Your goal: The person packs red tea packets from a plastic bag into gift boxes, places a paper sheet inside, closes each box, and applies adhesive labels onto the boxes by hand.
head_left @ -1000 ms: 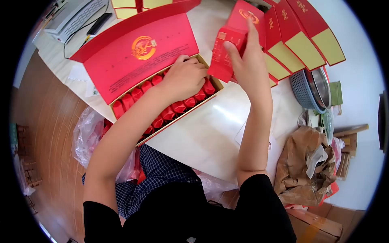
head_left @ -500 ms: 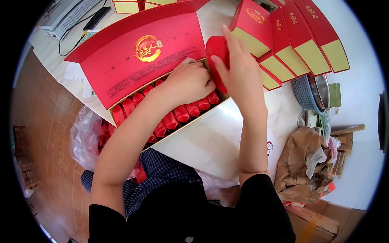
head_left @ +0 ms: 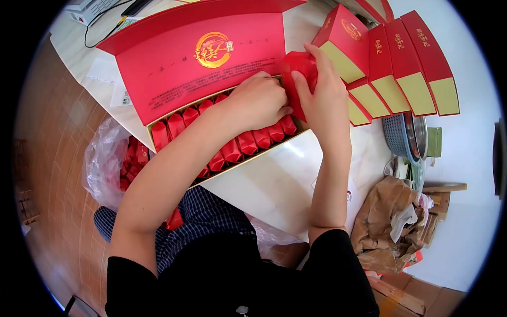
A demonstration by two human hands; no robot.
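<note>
An open red gift box (head_left: 240, 47) with gold lettering inside its lid holds rows of red foil packets (head_left: 231, 150). My left hand (head_left: 262, 101) reaches over the box with its fingers bent down at the right end of the rows; whatever its fingertips touch is hidden. Just right of it, my right hand (head_left: 323, 94) holds a red packet (head_left: 297, 79) between thumb and fingers, upright over the box's right edge. The two hands nearly touch.
Several closed red and yellow boxes (head_left: 417, 79) stand at the right back. Beyond the table edge are a grey basket (head_left: 397, 136) and crumpled brown paper (head_left: 381, 222). A clear plastic bag (head_left: 105, 166) with red packets hangs at the left. Cables lie at the back left.
The right hand has come down and toward the left hand with the red packet, which has turned. The left hand stays over the box's right end. The whole view has shifted slightly.
</note>
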